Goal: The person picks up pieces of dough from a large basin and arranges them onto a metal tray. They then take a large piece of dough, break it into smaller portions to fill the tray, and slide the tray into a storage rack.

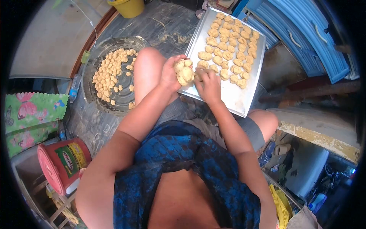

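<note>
My left hand [171, 74] is cupped around a small pile of pale yellow dough pieces [185, 75], near the tray's left edge. Close beside it, my right hand [209, 86] has its fingers bent downward over the tray's lower left part. Whatever lies under those fingertips is mostly hidden. The metal tray [232, 97] rests slanted by my knees and bears rows of shaped dough pieces [227, 55]. On the floor at left, a wide round dark basin [124, 103] holds many loose small dough lumps [106, 74].
A yellow bucket [129, 7] stands at the top, and blue drawers [305, 34] are at upper right. At lower left is a red lidded bucket [66, 162]. A plastic bottle [75, 87] is beside the basin. A worn wooden ledge [316, 139] runs along the right.
</note>
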{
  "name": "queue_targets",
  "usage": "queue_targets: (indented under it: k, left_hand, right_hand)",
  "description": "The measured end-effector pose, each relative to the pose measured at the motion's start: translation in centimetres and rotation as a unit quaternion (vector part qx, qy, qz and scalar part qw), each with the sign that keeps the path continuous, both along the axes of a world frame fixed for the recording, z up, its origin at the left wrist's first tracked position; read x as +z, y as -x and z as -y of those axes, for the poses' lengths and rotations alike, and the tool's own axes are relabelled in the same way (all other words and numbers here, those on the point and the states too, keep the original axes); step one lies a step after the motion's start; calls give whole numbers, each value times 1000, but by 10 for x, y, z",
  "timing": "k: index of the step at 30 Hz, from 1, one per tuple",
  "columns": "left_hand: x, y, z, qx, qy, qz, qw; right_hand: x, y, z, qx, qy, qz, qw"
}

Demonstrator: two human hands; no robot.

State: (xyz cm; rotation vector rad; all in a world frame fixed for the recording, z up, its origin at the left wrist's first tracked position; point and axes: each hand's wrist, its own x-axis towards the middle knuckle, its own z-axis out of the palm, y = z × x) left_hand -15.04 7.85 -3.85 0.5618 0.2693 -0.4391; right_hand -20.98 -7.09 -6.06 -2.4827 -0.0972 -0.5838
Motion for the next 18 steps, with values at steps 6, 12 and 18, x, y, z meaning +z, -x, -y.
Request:
queue_targets:
  k: [6, 12, 18]
  left_hand:
    - [-8, -1, 4, -33, 27, -7, 999]
    - [-10, 2, 9, -24, -3, -1, 1000]
    - [-6, 10, 20, -89, -17, 2, 996]
  right_hand:
    - [-9, -5, 6, 83, 61, -43, 994]
    - [44, 5, 14, 118, -262, -73, 955]
    - [49, 11, 15, 195, -225, -71, 952]
